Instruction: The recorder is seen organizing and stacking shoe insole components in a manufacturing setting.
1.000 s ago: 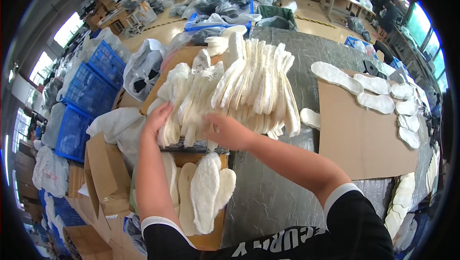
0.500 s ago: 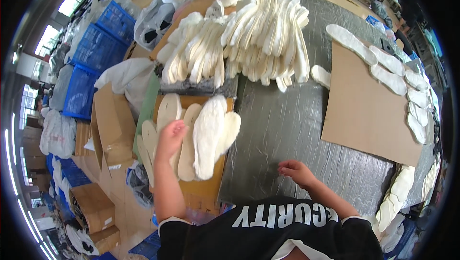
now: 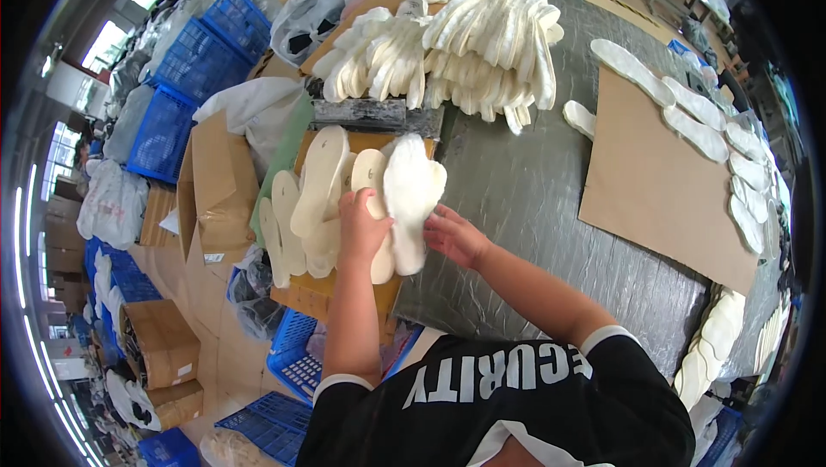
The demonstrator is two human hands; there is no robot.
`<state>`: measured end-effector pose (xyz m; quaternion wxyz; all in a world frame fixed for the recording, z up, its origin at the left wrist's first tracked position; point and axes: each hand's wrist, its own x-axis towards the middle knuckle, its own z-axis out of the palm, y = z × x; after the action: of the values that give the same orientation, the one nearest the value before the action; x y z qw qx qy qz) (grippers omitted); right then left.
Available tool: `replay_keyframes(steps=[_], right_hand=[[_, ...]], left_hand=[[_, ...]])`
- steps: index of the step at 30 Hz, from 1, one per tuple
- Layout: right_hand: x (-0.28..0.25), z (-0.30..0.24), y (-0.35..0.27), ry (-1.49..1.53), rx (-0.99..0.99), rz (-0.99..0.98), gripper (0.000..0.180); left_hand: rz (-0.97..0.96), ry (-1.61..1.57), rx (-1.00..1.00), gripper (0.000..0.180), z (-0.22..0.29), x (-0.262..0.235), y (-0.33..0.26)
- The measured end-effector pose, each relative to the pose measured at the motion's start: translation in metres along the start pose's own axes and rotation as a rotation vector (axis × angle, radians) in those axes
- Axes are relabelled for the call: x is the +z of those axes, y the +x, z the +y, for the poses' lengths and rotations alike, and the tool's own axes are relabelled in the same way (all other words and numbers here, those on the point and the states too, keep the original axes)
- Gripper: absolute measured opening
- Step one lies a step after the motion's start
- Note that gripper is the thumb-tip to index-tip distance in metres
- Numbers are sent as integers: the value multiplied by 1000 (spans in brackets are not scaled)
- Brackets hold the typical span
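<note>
A white fleece insole [image 3: 408, 187] lies fluffy side up over other insoles on a brown cardboard box. My left hand [image 3: 363, 226] rests over a beige insole [image 3: 368, 173], its thumb spread toward the fleece insole's left edge. On the other side, my right hand [image 3: 458, 236] reaches in with fingers apart, the tips close to that insole's right edge. Whether they touch it I cannot tell. Left of my left hand, several smooth beige insoles [image 3: 320, 179] overlap in a fan.
Thick rows of fleece insoles [image 3: 495, 37] are heaped at the table's far side. A flat cardboard sheet [image 3: 662, 174] lies right on the grey-covered table [image 3: 508, 174], with white insoles [image 3: 695, 133] along its edge. Blue crates [image 3: 202, 58] and an opened carton [image 3: 219, 183] stand left.
My left hand has moved right and slightly up to the fleece insole's left side. My right hand has come in from the right to its other side. The view has shifted.
</note>
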<state>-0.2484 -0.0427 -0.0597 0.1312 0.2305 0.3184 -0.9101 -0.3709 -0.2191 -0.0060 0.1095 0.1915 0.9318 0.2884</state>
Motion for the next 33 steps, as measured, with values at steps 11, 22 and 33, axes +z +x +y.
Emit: replay_keyframes(steps=[11, 22, 33], right_hand=[[-30, 30, -104, 167, -5, 316, 45], [-57, 67, -128, 36, -241, 186, 65], [-29, -2, -170, -2336, -912, 243, 31]], left_hand=[[-283, -1184, -46, 97, 57, 33, -84], [-551, -466, 306, 70, 72, 121, -89], [-1053, -598, 172, 66, 58, 100, -76]])
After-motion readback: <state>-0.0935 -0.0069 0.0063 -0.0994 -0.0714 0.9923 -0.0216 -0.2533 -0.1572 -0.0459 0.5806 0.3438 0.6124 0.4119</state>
